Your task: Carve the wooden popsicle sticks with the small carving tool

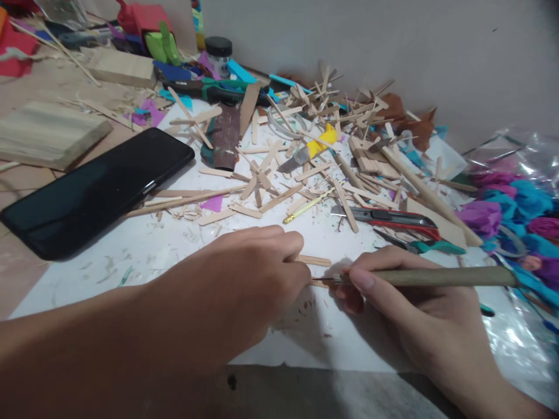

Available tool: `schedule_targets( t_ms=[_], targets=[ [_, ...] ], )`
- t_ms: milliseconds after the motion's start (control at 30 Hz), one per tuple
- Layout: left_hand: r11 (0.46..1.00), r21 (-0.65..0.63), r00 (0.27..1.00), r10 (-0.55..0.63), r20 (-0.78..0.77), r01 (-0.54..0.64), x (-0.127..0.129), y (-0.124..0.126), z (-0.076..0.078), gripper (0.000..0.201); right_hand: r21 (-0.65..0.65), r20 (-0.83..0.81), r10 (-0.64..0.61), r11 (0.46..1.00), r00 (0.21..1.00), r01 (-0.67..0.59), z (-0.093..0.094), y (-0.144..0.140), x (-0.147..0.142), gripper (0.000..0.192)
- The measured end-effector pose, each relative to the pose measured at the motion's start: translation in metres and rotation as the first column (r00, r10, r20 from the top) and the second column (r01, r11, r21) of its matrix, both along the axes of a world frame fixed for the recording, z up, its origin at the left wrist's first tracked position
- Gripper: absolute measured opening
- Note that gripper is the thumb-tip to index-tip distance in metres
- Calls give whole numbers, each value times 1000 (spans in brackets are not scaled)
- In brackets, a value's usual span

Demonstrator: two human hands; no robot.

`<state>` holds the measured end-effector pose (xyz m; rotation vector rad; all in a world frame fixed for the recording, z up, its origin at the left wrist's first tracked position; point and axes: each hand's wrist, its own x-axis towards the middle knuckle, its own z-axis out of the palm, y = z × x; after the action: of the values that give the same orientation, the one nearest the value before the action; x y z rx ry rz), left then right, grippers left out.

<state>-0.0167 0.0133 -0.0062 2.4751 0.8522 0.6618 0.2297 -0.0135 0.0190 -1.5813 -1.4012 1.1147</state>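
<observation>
Left hand (244, 273) pinching stick (315, 260), phone (94, 189) beside, scraps (305, 151) behind

This looks like a home craft corner, a worktop pushed against a plain wall. A heap of cut wooden sticks (305, 145) spreads toward twelve o'clock, a red utility knife (393, 218) lies at two o'clock, wooden blocks (48, 131) sit at ten o'clock, and crepe paper flowers (506, 209) crowd three o'clock.
</observation>
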Motion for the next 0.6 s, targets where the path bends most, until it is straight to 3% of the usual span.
schedule_targets(
  t_ms=[600],
  targets=[
    [999,35,1000,-14,-20,15,0,1,1,27,20,45,-106,994,993,105,6,-1,-12,29]
  ],
)
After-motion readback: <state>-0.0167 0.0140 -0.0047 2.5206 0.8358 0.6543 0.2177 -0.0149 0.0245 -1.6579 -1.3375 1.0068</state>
